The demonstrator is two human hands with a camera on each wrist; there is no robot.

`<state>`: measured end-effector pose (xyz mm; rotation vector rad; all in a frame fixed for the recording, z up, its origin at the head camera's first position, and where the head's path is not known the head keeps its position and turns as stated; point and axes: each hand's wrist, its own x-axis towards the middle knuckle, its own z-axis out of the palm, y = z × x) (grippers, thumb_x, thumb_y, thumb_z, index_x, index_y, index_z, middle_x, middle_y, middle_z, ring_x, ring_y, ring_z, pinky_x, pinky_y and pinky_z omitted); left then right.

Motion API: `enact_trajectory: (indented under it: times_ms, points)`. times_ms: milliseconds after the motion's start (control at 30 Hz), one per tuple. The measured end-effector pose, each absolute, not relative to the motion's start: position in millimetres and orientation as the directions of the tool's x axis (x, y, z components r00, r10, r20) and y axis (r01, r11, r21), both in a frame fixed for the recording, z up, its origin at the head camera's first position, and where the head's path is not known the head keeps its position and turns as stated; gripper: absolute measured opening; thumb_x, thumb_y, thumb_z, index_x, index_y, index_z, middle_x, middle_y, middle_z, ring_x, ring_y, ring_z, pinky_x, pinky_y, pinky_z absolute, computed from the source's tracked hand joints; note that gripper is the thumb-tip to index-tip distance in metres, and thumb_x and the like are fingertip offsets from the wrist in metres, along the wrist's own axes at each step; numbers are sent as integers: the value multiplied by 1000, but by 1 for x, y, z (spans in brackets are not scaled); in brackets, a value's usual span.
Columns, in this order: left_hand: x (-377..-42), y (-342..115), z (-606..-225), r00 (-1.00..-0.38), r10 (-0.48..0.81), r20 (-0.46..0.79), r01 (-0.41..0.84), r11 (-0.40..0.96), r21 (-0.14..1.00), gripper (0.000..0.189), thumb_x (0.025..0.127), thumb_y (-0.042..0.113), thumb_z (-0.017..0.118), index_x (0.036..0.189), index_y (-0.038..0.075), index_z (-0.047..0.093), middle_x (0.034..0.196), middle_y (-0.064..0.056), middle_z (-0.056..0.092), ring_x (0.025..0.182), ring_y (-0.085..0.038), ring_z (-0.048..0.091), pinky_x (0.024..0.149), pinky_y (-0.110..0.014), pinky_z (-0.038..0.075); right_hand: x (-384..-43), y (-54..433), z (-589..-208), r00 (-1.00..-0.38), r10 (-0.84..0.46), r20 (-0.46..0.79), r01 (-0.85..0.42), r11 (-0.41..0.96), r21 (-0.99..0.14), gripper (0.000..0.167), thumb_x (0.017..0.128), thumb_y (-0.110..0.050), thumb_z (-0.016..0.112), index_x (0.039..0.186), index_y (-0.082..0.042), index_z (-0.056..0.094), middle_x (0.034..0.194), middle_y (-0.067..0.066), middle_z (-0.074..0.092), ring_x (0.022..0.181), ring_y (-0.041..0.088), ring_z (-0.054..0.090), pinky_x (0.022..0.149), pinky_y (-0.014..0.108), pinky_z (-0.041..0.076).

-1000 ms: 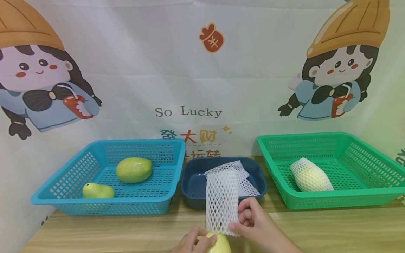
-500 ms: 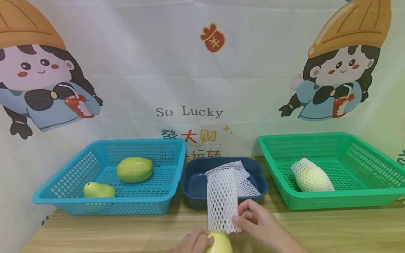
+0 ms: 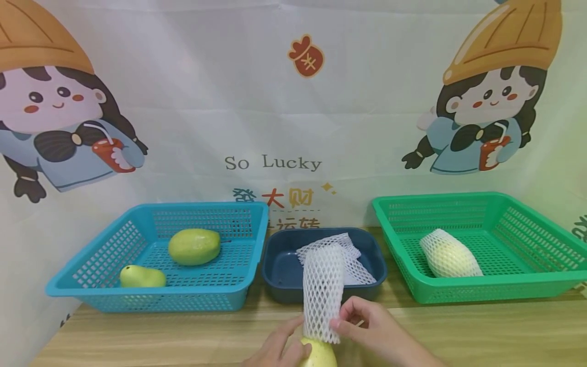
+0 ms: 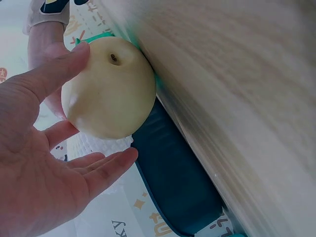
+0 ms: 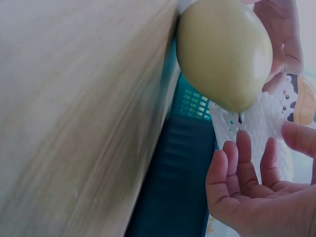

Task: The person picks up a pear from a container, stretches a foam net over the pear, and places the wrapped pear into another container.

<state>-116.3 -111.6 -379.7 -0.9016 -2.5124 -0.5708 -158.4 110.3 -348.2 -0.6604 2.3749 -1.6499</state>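
Low in the head view, my left hand (image 3: 276, 348) holds a pale yellow pear (image 3: 319, 355) at its side. In the left wrist view its thumb (image 4: 69, 61) lies on the pear and the other fingers reach around behind. A white foam net sleeve (image 3: 322, 293) stands upright at the pear's far end. My right hand (image 3: 370, 326) pinches the sleeve's lower right edge between thumb and fingers. The right wrist view shows the pear's stem (image 5: 240, 118) end at the sleeve's mouth. Most of the pear shows uncovered.
A dark blue tub (image 3: 281, 285) with more foam nets (image 3: 355, 267) stands behind the hands. To the left, a blue basket (image 3: 160, 291) holds a green oval fruit (image 3: 194, 246) and a green pear-shaped fruit (image 3: 143, 277). A net-wrapped fruit (image 3: 451, 257) lies in the green basket (image 3: 495, 288).
The sleeve looks narrower and has shifted slightly right over the pear's far end. My left index finger has straightened toward the sleeve. The baskets and their fruit stay as before.
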Motion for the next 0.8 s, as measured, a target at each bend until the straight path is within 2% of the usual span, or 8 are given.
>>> enact_trajectory:
  times_ms: [33, 67, 100, 233, 333, 433, 600, 800]
  points:
    - [-115, -113, -382, -614, 526, 589, 699, 708, 96, 24, 80, 23, 68, 101, 18, 56, 127, -11, 54, 94, -17, 61, 57, -13, 46, -158, 110, -349, -883, -457, 106, -259, 288, -922, 23, 89, -21, 61, 89, 2, 57, 82, 4, 59, 70, 4, 53, 64, 21, 44]
    - [-114, -113, -383, -557, 533, 637, 708, 705, 29, 27, 78, 22, 70, 100, 17, 56, 128, -10, 54, 94, -14, 62, 54, -10, 43, -158, 109, -349, -880, -465, 101, -256, 283, -924, 23, 89, -21, 61, 89, 2, 57, 83, 3, 58, 71, 4, 53, 64, 21, 44]
    - [-113, -113, -384, -540, 535, 650, 713, 701, 15, 25, 80, 22, 69, 101, 17, 56, 128, -9, 54, 96, -13, 62, 56, -9, 44, -158, 109, -350, -875, -475, 98, -255, 278, -926, 22, 89, -20, 60, 89, 2, 56, 83, 3, 58, 73, 4, 53, 65, 21, 44]
    - [-111, -109, -386, -526, 480, 702, 699, 714, 35, 9, 87, 22, 61, 90, 17, 54, 125, -2, 59, 97, -6, 62, 57, -10, 44, -157, 107, -349, -865, -498, 64, -231, 282, -931, 22, 90, -21, 59, 90, 0, 55, 87, 3, 57, 81, 7, 51, 69, 21, 42]
    - [-112, -105, -387, -520, 450, 726, 684, 729, 38, 10, 87, 22, 60, 85, 17, 52, 118, 2, 63, 94, -4, 62, 58, -12, 45, -157, 107, -348, -861, -508, 28, -206, 298, -932, 22, 89, -23, 61, 93, -2, 56, 88, 3, 57, 83, 11, 51, 70, 22, 43]
    - [-111, -104, -386, -546, 455, 704, 672, 739, 43, 12, 88, 25, 61, 87, 18, 51, 116, 3, 64, 92, -3, 62, 61, -14, 46, -157, 107, -347, -850, -527, -1, -196, 317, -928, 24, 86, -24, 65, 100, -5, 57, 89, 3, 57, 82, 13, 52, 70, 22, 44]
    - [-110, -108, -383, -583, 493, 647, 666, 746, 31, 21, 86, 38, 62, 94, 21, 53, 117, 5, 62, 94, -4, 61, 68, -17, 49, -159, 109, -349, -798, -600, 48, -296, 321, -900, 31, 82, -19, 69, 109, -7, 56, 98, 4, 58, 85, 11, 54, 73, 22, 46]
    - [-113, -110, -382, -543, 514, 664, 689, 724, 3, 30, 80, 42, 68, 98, 21, 56, 113, 5, 61, 93, -4, 60, 71, -18, 51, -158, 109, -353, -770, -609, 191, -508, 404, -761, 24, 86, -22, 65, 107, -13, 57, 99, -4, 58, 87, 5, 50, 75, 23, 45]
